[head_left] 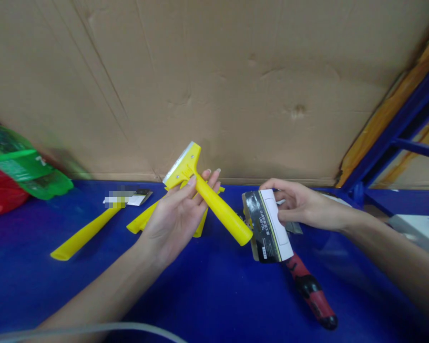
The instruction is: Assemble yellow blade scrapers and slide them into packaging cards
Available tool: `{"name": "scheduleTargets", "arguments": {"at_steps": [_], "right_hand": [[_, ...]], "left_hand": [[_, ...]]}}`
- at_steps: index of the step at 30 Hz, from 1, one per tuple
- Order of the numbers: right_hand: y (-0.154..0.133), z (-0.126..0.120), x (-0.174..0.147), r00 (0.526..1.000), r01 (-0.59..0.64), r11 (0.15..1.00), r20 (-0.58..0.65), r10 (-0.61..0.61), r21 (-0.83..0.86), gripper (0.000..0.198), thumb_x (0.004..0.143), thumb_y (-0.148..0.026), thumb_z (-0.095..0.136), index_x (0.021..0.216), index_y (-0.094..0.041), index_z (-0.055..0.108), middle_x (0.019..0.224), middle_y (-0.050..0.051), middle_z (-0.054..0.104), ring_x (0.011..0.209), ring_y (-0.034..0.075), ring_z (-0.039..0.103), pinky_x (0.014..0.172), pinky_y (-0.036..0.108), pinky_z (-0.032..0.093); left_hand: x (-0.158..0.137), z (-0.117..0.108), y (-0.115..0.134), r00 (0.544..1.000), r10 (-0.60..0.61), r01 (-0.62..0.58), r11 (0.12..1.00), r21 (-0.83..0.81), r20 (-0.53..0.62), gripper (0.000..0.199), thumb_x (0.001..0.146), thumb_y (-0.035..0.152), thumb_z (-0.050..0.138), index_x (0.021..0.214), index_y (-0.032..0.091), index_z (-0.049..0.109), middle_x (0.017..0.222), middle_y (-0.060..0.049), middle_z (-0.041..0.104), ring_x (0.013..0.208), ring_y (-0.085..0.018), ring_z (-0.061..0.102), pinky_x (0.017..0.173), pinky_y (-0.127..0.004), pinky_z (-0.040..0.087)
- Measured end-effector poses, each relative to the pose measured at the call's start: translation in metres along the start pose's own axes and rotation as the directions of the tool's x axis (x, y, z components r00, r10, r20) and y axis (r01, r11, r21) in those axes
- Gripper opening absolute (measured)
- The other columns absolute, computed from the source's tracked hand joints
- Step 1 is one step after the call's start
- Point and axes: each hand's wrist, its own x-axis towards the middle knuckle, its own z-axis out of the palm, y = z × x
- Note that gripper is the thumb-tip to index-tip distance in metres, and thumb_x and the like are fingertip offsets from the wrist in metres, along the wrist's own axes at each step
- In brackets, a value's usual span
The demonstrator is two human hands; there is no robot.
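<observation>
My left hand [180, 214] is closed on a yellow scraper [219, 205], thumb across its neck. The metal blade points up and left, and the handle slopes down to the right. In my right hand [296, 202] is a printed cardboard sleeve [268, 226], black and white, pinched at its upper right edge. The tip of the scraper's handle lies close to the sleeve's left side. Behind my left hand, more yellow scrapers [141, 219] lie partly hidden on the blue surface. Another scraper [87, 233] rests to the left, its head covered by a sleeve.
A tool with a red and black handle [312, 290] lies below the sleeve, its head hidden. At the left are a green plastic bottle [28, 162] and a red bag [2, 190]. Cardboard [214, 85] stands behind, a blue metal frame [396, 128] and a white box [418, 233] at right.
</observation>
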Motion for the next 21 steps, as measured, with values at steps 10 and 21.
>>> {"name": "scheduleTargets", "arguments": {"at_steps": [10,21], "right_hand": [[0.004,0.022,0.008,0.999,-0.004,0.996,-0.038,0.007,0.084,0.043,0.067,-0.004,0.067,0.104,-0.023,0.054,0.083,-0.005,0.065,0.065,0.010,0.062,0.057,0.022,0.051],[-0.015,0.056,0.003,0.992,-0.124,0.843,0.037,0.123,0.524,0.054,0.066,-0.009,0.082,0.109,-0.026,0.053,0.093,-0.005,0.070,0.088,0.015,0.071,0.089,0.035,0.060]], "left_hand": [[0.004,0.003,-0.003,0.999,0.015,-0.014,1.000,0.023,-0.049,0.022,0.104,0.004,0.049,0.097,0.017,0.065,0.114,-0.011,0.075,0.124,-0.023,0.071,0.105,-0.033,0.060],[0.006,0.013,-0.006,0.997,0.056,-0.057,0.998,-0.014,-0.053,0.023,0.102,-0.001,0.047,0.099,0.015,0.065,0.103,-0.008,0.075,0.113,-0.021,0.076,0.104,-0.032,0.060]]}}
